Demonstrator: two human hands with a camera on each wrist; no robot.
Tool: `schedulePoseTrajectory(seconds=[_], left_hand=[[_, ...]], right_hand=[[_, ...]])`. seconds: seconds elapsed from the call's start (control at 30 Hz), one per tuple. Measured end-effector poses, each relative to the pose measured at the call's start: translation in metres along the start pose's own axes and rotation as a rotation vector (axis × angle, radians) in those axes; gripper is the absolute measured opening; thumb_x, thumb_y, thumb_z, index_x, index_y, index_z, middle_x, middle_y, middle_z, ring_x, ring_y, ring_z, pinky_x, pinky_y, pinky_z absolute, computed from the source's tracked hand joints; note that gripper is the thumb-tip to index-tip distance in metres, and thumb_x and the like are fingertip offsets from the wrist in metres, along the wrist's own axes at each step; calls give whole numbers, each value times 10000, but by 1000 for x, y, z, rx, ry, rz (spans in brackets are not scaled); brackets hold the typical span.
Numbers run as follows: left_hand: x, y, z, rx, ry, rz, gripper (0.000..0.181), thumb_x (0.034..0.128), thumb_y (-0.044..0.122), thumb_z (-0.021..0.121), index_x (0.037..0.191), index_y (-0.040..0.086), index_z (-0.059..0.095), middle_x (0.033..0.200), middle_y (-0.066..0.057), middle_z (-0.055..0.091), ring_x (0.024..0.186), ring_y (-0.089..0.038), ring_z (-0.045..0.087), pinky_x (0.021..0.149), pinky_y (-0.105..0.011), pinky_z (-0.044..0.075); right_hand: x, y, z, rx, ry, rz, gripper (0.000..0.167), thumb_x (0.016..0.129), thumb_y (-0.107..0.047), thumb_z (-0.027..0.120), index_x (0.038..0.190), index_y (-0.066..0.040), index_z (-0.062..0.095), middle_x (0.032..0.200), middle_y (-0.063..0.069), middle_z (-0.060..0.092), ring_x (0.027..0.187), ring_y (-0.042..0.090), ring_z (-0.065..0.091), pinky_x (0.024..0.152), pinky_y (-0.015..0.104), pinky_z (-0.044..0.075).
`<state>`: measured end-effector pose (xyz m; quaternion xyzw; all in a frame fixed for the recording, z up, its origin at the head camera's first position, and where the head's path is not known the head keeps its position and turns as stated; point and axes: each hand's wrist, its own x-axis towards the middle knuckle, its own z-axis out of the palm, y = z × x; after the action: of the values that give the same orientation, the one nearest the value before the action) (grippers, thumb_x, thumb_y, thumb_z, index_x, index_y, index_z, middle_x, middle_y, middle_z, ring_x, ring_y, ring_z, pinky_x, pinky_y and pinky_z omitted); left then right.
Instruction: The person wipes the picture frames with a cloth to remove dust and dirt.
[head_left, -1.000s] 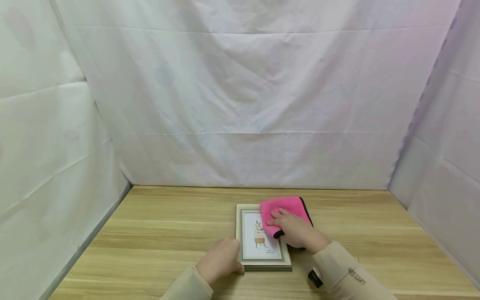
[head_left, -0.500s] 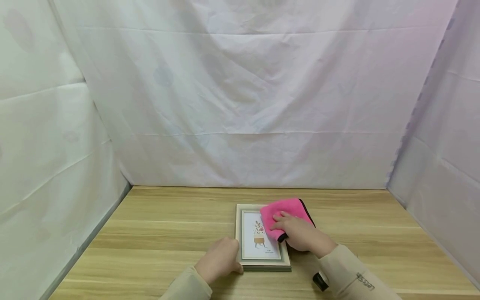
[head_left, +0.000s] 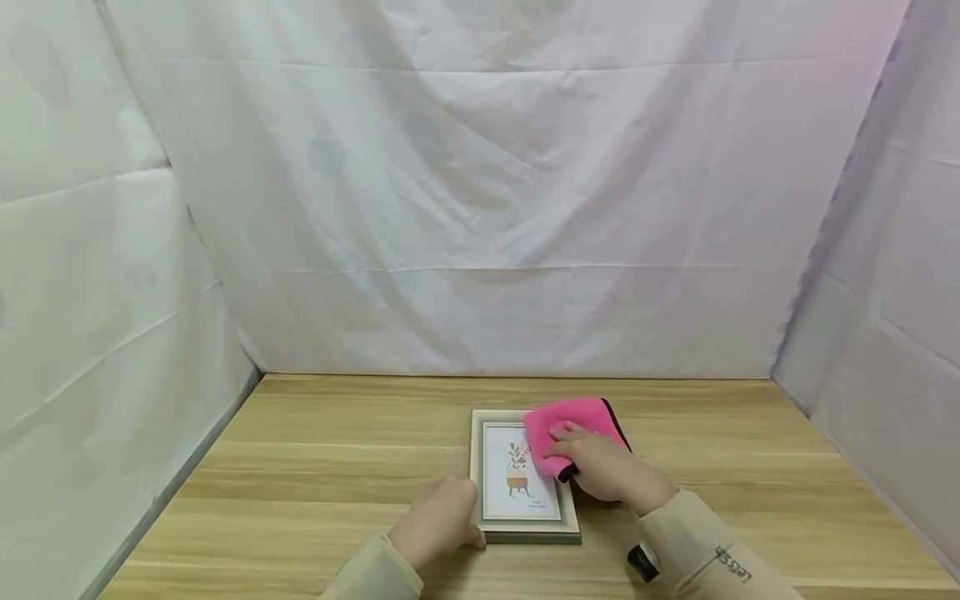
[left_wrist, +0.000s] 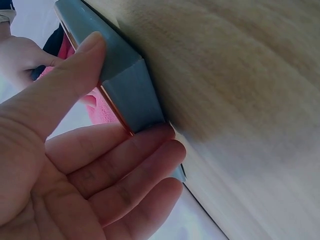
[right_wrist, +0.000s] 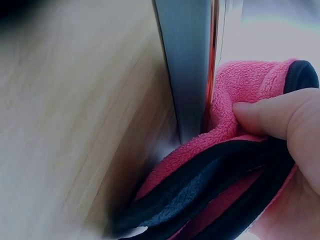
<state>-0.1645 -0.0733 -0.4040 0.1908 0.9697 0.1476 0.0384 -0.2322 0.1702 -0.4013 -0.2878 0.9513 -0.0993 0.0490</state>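
A picture frame (head_left: 525, 527) with a pale border and a drawing of a potted plant lies flat on the wooden table. My left hand (head_left: 438, 514) grips its near left corner; in the left wrist view the thumb (left_wrist: 75, 70) is on one side edge and the fingers (left_wrist: 145, 175) bend against the adjoining one. Over the frame's upper right part lies a folded pink cloth (head_left: 573, 413) with black trim. My right hand (head_left: 600, 463) holds this cloth down on the frame, its thumb (right_wrist: 260, 117) pressed into the plush. Under the cloth, the frame's far right corner is hidden.
The wooden tabletop (head_left: 337, 442) extends around the frame. White sheets (head_left: 487, 208) hang behind the table and along both sides. A black strap (head_left: 642, 563) shows at the right sleeve.
My right hand and the cloth have shifted slightly to the right and toward me, mostly in the first half second. My left hand keeps its grip on the frame.
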Motion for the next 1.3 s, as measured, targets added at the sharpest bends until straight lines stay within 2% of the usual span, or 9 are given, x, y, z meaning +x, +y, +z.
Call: schedulePoseTrajectory(seconds=[0.37, 0.63, 0.8, 1.3], left_hand=[[0, 0, 1, -4, -3, -13, 322, 564, 257, 881, 646, 90, 618, 589, 55, 499, 511, -77, 400, 477, -234, 376], [0, 0, 0, 5, 9, 3, 322, 558, 257, 882, 645, 89, 622, 590, 54, 508, 512, -74, 395, 482, -234, 378], [-1, 1, 0, -1, -1, -2, 314, 569, 252, 880, 648, 86, 626, 587, 60, 502, 508, -72, 389, 476, -230, 374], [-2, 4, -3, 6, -9, -8, 306, 581, 237, 877, 609, 98, 606, 554, 67, 477, 497, -73, 376, 466, -230, 367]], right_hand=[[3, 5, 1, -12, 26, 12, 357, 851, -31, 621, 1186, -149, 657, 1413, 125, 483, 1360, 363, 361, 1074, 526, 322], [4, 9, 0, 6, 42, 34, 359, 866, -67, 615, 1215, -151, 642, 1408, 135, 486, 1355, 351, 375, 1097, 496, 303], [3, 11, -3, -7, 48, 52, 409, 848, -19, 584, 1231, -154, 630, 1404, 150, 486, 1345, 351, 390, 1092, 493, 310], [-13, 28, -5, -49, 62, 150, 444, 878, -11, 546, 1304, -136, 568, 1395, 152, 494, 1314, 357, 427, 1081, 499, 321]])
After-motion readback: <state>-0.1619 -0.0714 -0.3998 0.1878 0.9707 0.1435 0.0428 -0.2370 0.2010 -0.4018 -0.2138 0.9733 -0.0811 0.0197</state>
